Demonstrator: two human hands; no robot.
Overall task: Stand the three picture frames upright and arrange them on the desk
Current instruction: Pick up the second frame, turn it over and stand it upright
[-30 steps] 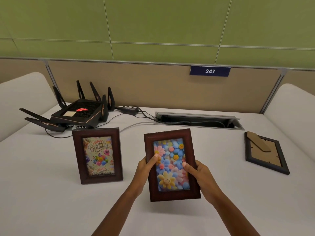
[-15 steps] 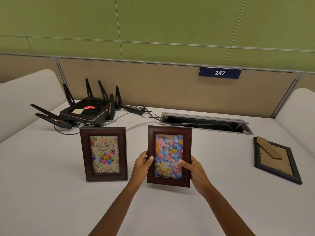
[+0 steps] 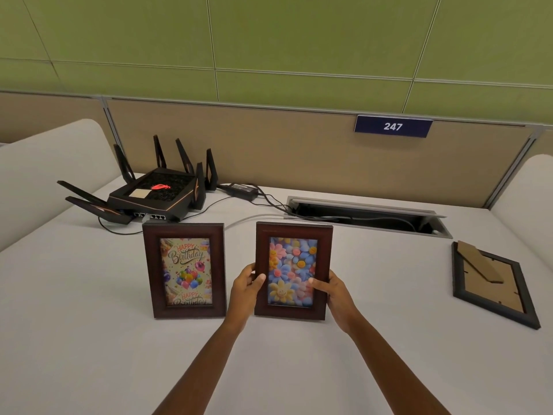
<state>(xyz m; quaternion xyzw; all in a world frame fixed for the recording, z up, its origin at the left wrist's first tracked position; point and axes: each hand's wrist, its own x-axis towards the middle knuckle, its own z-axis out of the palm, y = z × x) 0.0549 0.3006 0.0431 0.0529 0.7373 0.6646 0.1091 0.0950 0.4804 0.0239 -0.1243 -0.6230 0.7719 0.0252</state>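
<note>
Green wall panels and a tan partition back a white desk (image 3: 89,339), where a black router (image 3: 155,194) sits at the far left beside a cable hatch (image 3: 368,215). Two of the frames stand upright near the middle: the birthday frame (image 3: 184,270) on its own, and just beside it, apart by a narrow gap, the flower frame (image 3: 293,270), long axis vertical. The left hand (image 3: 245,287) grips the flower frame's left edge and the right hand (image 3: 335,295) its right edge, thumbs pressed on the front, the other fingers hidden behind. Both forearms reach straight forward, wrists low by the frame's bottom edge, which looks to be on or just at the desk. The third frame (image 3: 493,284) lies face-down well off to the right, its long axis angled away, cardboard stand showing. It is nearer the right hand, which I judge would fetch it.
</note>
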